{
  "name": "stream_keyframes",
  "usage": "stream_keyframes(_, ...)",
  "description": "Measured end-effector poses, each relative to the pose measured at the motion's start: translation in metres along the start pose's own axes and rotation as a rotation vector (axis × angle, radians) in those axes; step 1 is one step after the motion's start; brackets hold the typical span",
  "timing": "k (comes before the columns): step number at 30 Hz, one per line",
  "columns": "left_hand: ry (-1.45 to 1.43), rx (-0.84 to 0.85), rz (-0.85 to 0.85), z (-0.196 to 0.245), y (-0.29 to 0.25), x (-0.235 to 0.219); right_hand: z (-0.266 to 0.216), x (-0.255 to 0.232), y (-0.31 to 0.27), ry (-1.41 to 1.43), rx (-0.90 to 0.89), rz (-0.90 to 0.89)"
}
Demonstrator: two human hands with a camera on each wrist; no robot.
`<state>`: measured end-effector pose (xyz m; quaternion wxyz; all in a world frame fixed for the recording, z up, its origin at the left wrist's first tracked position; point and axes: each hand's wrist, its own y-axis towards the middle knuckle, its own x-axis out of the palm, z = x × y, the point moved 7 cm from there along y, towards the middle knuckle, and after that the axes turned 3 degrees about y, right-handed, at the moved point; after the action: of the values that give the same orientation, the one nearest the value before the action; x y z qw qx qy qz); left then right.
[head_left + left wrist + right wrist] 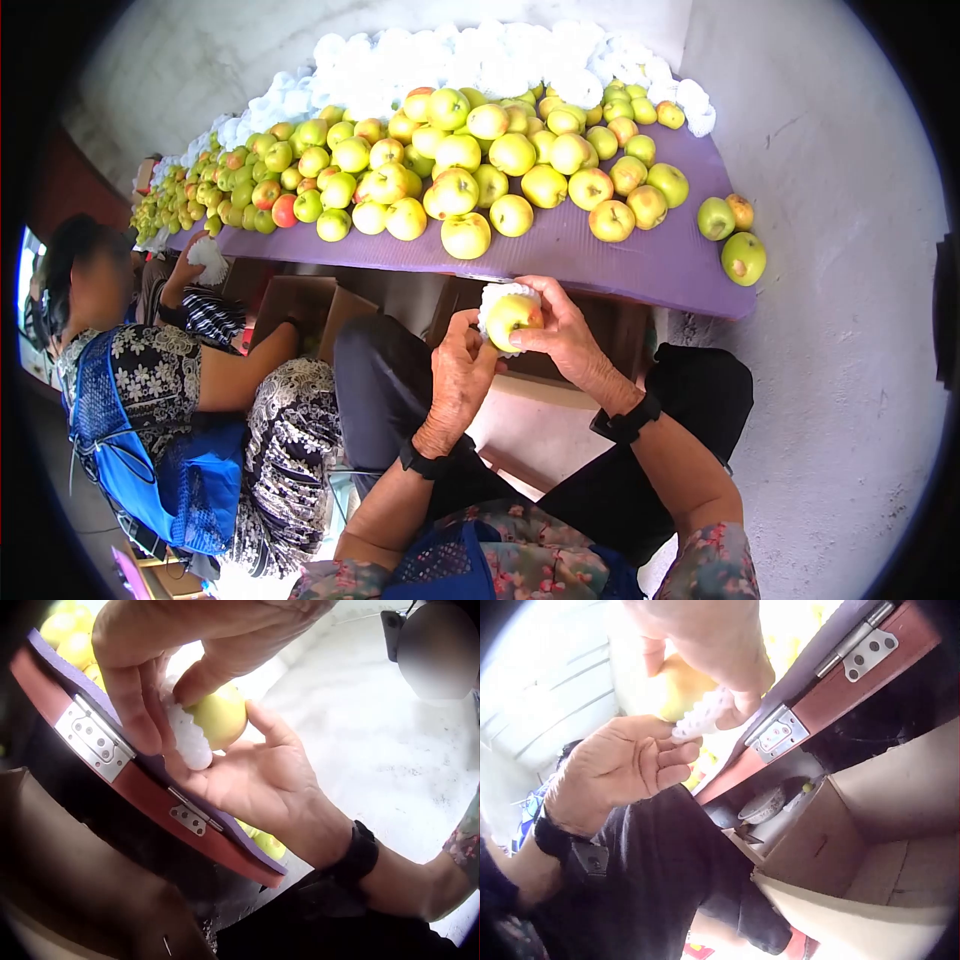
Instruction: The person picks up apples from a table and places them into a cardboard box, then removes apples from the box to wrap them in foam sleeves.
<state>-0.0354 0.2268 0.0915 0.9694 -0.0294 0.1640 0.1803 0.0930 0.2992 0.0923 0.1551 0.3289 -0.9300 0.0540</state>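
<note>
A yellow-green apple (pixel 514 320) sits partly inside a white foam net sleeve (pixel 492 298), above the lap and in front of the table edge. My right hand (pixel 568 338) grips the apple from the right, thumb on its near face and fingers round the far side. With thumb and fingers, my left hand (pixel 462 372) pinches the sleeve's rim beside the apple. In the left wrist view the sleeve (pixel 191 741) covers one side of the apple (pixel 223 718). The right wrist view shows the sleeve's bumpy mesh (pixel 703 718) between both hands.
A purple-topped table (pixel 690 270) bears a heap of apples (pixel 455 190) and, behind it, piled white foam nets (pixel 450 60). An open cardboard box (pixel 817 855) stands below the table edge. Another person (pixel 150 400) sits at left, a foam net in one hand. A wall (pixel 840 300) rises at right.
</note>
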Motion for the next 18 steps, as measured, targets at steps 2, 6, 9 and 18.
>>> stream_keyframes(2, 0.059, 0.013, 0.003, 0.0, -0.002, 0.001, -0.002, 0.0, -0.003, 0.016, -0.011, 0.029)
stream_keyframes(6, 0.159, 0.043, 0.009, 0.001, -0.005, 0.001, 0.01, -0.003, 0.0, 0.195, -0.097, 0.11)
stream_keyframes(9, 0.174, 0.045, -0.007, 0.0, -0.01, 0.006, 0.013, -0.007, -0.003, 0.458, -0.041, 0.159)
stream_keyframes(18, -0.296, 0.016, -0.077, -0.006, -0.02, 0.012, -0.003, -0.005, -0.001, 0.163, -0.113, 0.045)
